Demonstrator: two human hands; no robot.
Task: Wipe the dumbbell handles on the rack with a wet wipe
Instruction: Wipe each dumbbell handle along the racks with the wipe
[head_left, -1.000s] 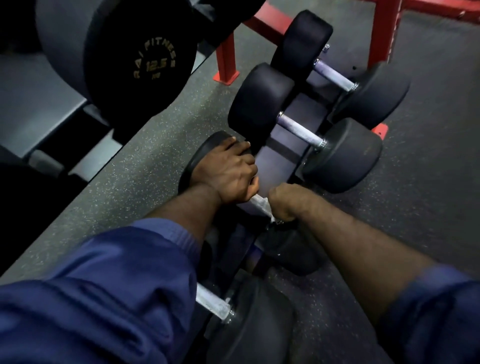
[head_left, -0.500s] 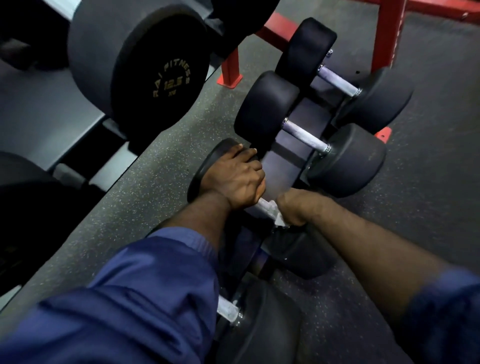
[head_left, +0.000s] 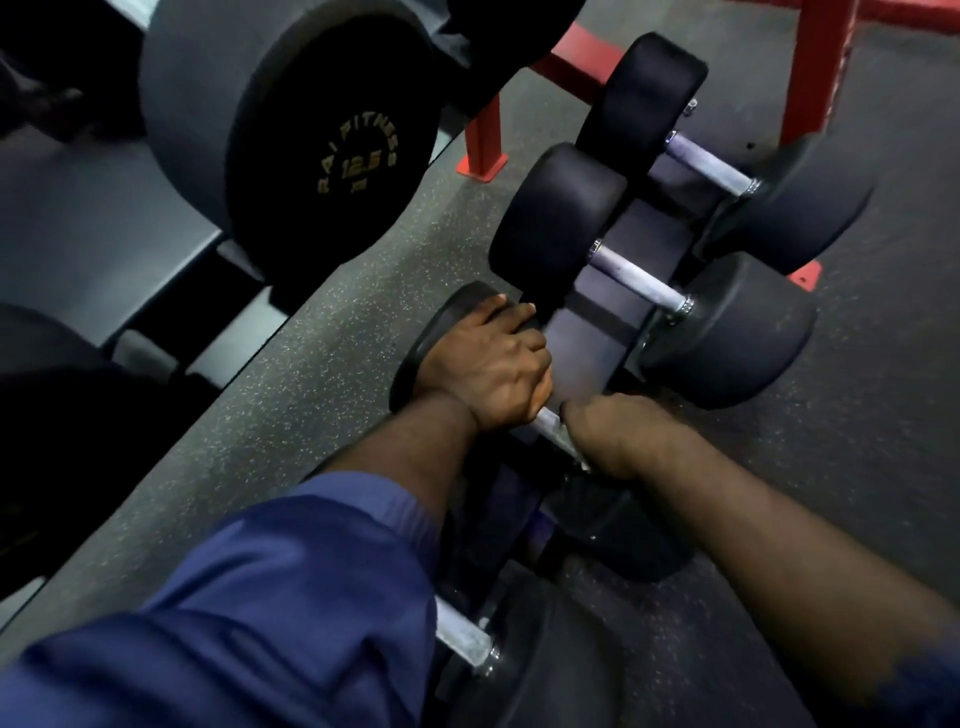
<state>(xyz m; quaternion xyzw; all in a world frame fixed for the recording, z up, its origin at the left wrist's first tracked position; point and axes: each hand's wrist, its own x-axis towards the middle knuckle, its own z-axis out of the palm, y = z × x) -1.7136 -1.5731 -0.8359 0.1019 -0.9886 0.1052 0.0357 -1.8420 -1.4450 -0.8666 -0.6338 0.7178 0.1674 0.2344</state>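
Red frame post (head_left: 821, 67) and red leg (head_left: 484, 130) upright on speckled rubber floor (head_left: 311, 374).

Only one view here, worn on the person's head. It tips forward and steeply down along the low rack (head_left: 582, 338) of dumbbells (head_left: 727, 332). It is close over both forearms, with the left hand (head_left: 488, 364) and right hand (head_left: 618, 436) mid-frame. The wide lens also takes in the speckled floor (head_left: 311, 364).

Your right hand (head_left: 618, 436) motion-blurred, fingers unreadable, wet wipe not discernible under it, handle (head_left: 550, 426) mostly covered by your two hands, left hand (head_left: 488, 369) masking part of that dumbbell's head (head_left: 431, 332), nearest bar (head_left: 462, 636) half under your left sleeve (head_left: 260, 597), right sleeve (head_left: 924, 686) cut by the frame edge
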